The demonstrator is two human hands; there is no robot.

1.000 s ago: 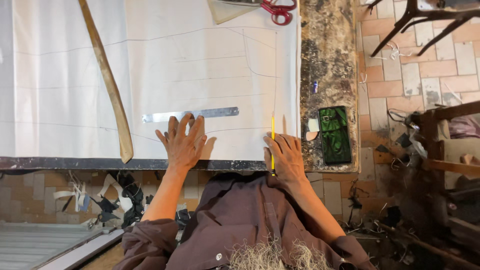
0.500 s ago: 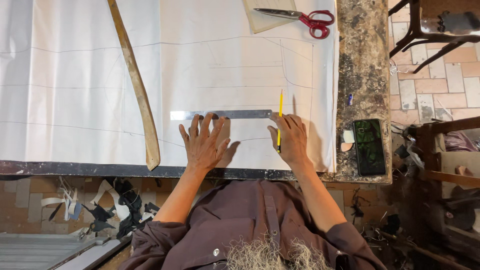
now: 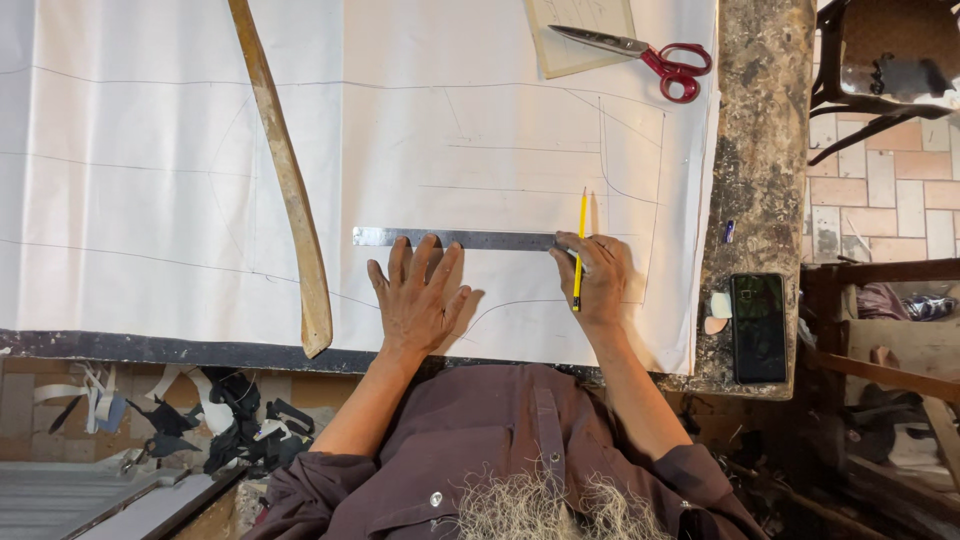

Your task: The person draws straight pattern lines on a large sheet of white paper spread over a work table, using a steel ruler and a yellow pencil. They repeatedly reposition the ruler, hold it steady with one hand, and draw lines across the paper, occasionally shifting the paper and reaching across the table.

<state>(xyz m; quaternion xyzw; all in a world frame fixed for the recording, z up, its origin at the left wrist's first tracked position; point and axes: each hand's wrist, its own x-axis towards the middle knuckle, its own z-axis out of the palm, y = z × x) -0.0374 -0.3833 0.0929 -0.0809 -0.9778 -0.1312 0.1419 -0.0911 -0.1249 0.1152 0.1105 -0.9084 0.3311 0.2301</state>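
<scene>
A big white sheet of paper [image 3: 150,150] with faint pencil lines covers the worktable. On it lies a straight metal ruler [image 3: 455,239]. My left hand [image 3: 420,297] rests flat on the paper, its spread fingertips pressing on the ruler's near edge. My right hand [image 3: 598,277] sits at the ruler's right end and holds a yellow pencil [image 3: 580,240] that points away from me.
A long curved wooden stick [image 3: 285,175] lies on the left of the sheet. Red-handled scissors [image 3: 650,55] rest on a small paper piece at the far edge. On the rough table edge [image 3: 760,150] to the right sit a dark phone [image 3: 758,327] and chalk pieces [image 3: 717,310].
Both hands moved away from the table's near edge up to the ruler. My left hand now presses on it and my right hand with the pencil came to its right end.
</scene>
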